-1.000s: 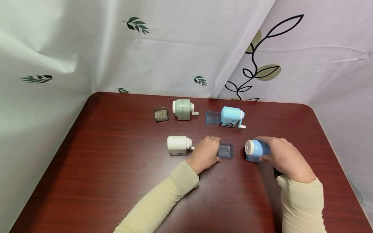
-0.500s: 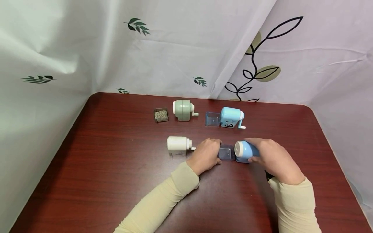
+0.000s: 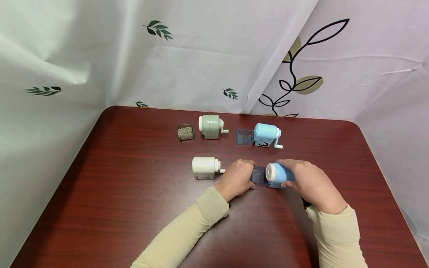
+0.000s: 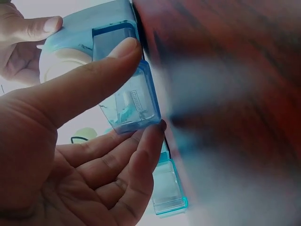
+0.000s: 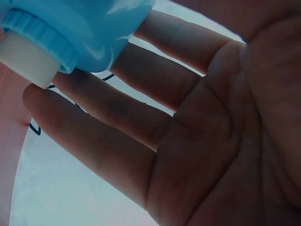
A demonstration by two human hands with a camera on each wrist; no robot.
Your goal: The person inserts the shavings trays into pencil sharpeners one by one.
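My left hand [image 3: 236, 178] pinches a clear bluish shavings drawer [image 3: 259, 176] between thumb and fingers. The drawer meets the front of a blue pencil sharpener [image 3: 282, 174], which my right hand [image 3: 313, 184] grips from the right. In the left wrist view the drawer [image 4: 141, 106] appears partly inside the sharpener's opening; how deep, I cannot tell. The right wrist view shows the sharpener [image 5: 94, 28] with its ribbed collar and white knob beside my fingertips. Just left of my left hand stands a white pencil sharpener [image 3: 203, 167].
Behind stand a green pencil sharpener [image 3: 210, 127] and a light blue one [image 3: 263, 134] with a clear blue drawer [image 3: 244, 137] at its left. A small container of shavings [image 3: 186, 132] sits left of the green one. A white curtain hangs beyond the brown table [image 3: 134, 208].
My right hand has slid the blue pencil sharpener leftward until it met the drawer. My left hand has stayed in place with the drawer.
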